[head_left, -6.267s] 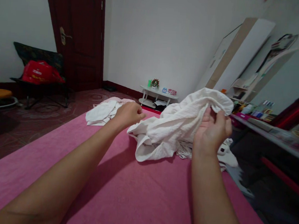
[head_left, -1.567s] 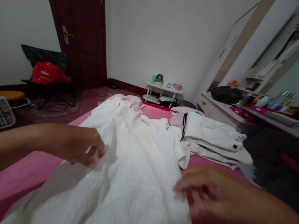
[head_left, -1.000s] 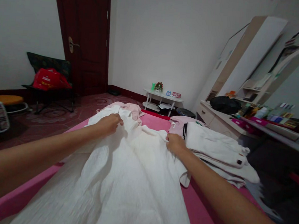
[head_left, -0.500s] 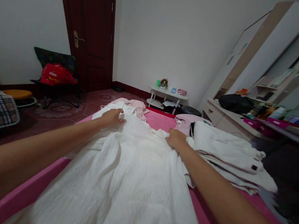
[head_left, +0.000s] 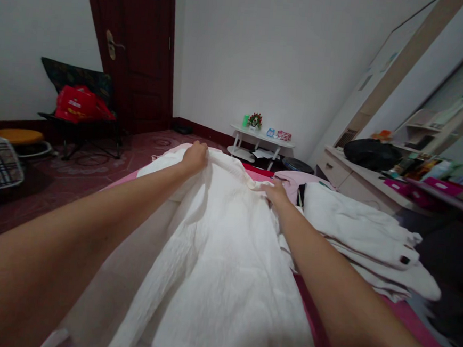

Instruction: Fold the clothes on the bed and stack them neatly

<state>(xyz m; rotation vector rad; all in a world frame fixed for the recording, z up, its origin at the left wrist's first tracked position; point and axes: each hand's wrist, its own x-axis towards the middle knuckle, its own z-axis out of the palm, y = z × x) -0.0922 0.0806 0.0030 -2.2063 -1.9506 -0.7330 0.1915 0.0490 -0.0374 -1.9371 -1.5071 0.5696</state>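
At the far left I see 1 bright red bag [head_left: 78, 105] with yellow print, resting on 1 dark chair with patterned fabric [head_left: 63, 72]. Next comes the left hand [head_left: 196, 157], clenched on the far edge of 1 long white garment of crinkled cloth [head_left: 233, 248]. This garment extends lengthwise between the 2 forearms, over the pink-covered surface [head_left: 409, 317], and its near part reaches the bottom of my view. I judge it is at an early stage: it is opened out, but creases run along it, and I find no neat fold in it yet. The right hand [head_left: 277, 193] pinches the same far edge; I cannot tell if this edge is lifted. Just beyond this hand lies 1 pale pink garment [head_left: 294, 177], partly hidden. Farther right is 1 stack of folded white clothes [head_left: 352, 220], which seems finished; I count at least 2 pieces, but overlapping layers hide the exact number.
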